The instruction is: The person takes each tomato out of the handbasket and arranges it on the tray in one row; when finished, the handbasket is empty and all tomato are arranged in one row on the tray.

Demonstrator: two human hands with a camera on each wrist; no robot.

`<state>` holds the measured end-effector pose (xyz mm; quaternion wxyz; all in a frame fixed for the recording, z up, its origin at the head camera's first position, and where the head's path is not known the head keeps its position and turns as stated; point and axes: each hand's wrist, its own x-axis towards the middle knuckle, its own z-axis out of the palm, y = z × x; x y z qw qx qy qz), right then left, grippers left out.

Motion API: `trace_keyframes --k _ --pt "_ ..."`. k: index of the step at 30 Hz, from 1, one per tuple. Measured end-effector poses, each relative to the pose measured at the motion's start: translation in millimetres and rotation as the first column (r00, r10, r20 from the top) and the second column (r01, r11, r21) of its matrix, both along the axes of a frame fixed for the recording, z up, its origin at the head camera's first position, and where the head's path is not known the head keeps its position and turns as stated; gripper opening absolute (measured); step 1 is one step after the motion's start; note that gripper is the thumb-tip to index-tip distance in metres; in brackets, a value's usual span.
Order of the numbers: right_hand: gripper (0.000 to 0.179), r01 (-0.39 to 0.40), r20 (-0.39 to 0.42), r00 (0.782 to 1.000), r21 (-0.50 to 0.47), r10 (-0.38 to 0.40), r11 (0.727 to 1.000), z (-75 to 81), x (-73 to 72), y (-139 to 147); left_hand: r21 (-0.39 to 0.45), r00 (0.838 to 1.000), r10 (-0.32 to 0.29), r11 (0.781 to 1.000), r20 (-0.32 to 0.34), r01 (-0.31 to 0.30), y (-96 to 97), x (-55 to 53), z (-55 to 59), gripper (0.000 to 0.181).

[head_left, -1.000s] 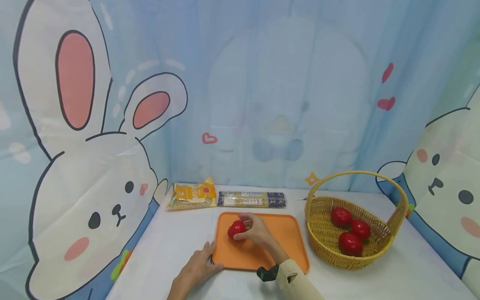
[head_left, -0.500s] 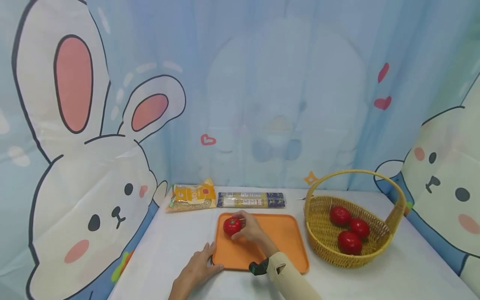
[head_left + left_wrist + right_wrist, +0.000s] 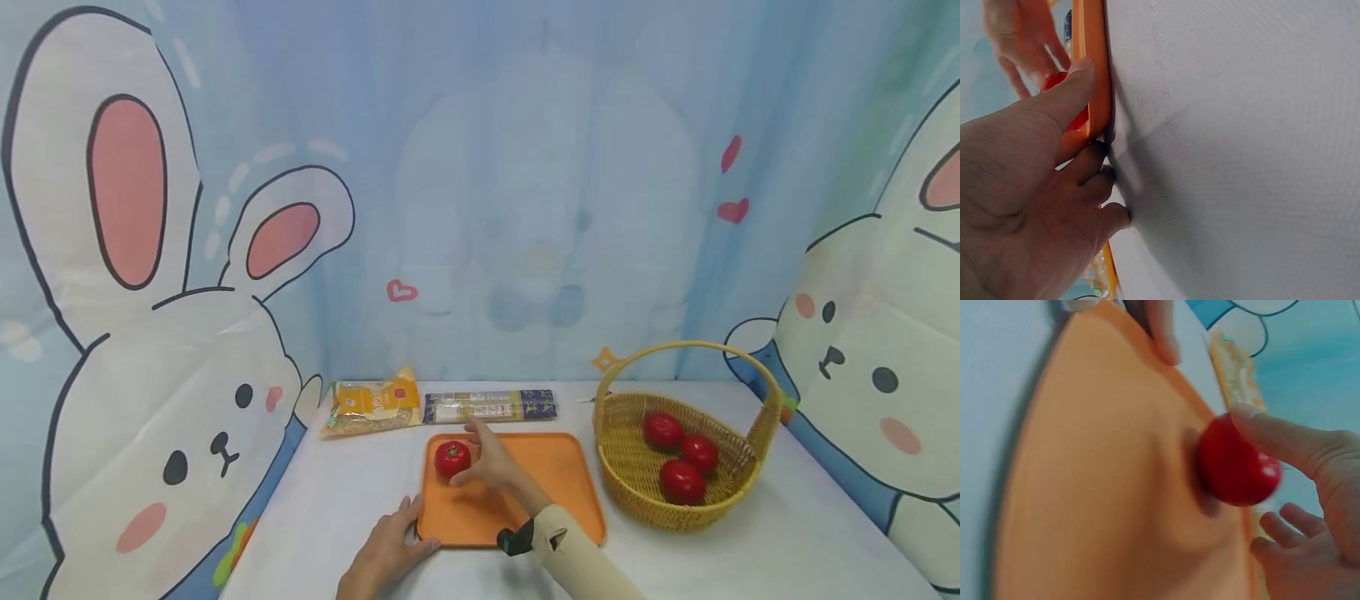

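While a red tomato [image 3: 452,459] sat toward the far left corner of an orange tray [image 3: 562,479], the right hand [image 3: 492,463] hung just right of it, fingers spread wide; whether its thumb touched could not be told. The left hand [image 3: 387,543] held the tray's near left corner between thumb and fingers. Beyond, on the white tabletop [image 3: 360,475], lay a yellow bag [image 3: 377,403] and a long packet [image 3: 490,406]; right, a wicker basket [image 3: 617,492] held three red fruits [image 3: 683,482].
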<state>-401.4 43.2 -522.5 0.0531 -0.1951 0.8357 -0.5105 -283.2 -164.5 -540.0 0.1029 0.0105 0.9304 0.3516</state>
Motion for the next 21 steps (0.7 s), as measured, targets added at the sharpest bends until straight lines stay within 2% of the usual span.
trace_keyframes --k 3,6,10,12,14,16,21 --pt "0.108 -0.093 -0.092 0.991 0.096 0.102 0.991 24.0 0.1 12.1 0.002 1.000 0.003 1.000 -0.010 -0.003 -2.6 0.3 -0.2 0.083" --pt "0.091 -0.202 -0.164 0.959 0.170 0.230 0.965 58.1 1.6 28.3 0.010 1.000 0.008 1.000 -0.012 -0.008 -4.6 0.2 -1.9 0.082" --pt "0.054 -0.333 -0.165 0.914 0.214 0.370 0.918 106.5 8.8 59.4 0.012 1.000 0.020 1.000 0.008 -0.020 -3.7 -0.6 -4.5 0.083" --pt "0.038 -0.359 -0.158 0.903 0.238 0.401 0.903 125.5 14.9 78.1 -0.002 1.000 0.024 1.000 0.017 -0.024 -2.5 -1.3 -4.2 0.083" --pt "0.028 -0.368 -0.160 0.895 0.261 0.416 0.893 137.1 19.5 98.6 -0.010 1.000 0.025 1.000 0.017 -0.025 -1.6 -2.7 -2.8 0.084" --pt "0.020 -0.360 -0.148 0.901 0.270 0.408 0.893 143.5 24.3 120.2 -0.015 1.000 0.026 1.000 0.015 -0.026 -1.6 -4.0 -1.5 0.084" --pt "0.013 -0.336 -0.076 0.925 0.290 0.372 0.896 142.2 29.9 171.6 0.012 1.000 0.022 1.000 0.004 -0.022 -2.9 -4.5 -0.7 0.084"
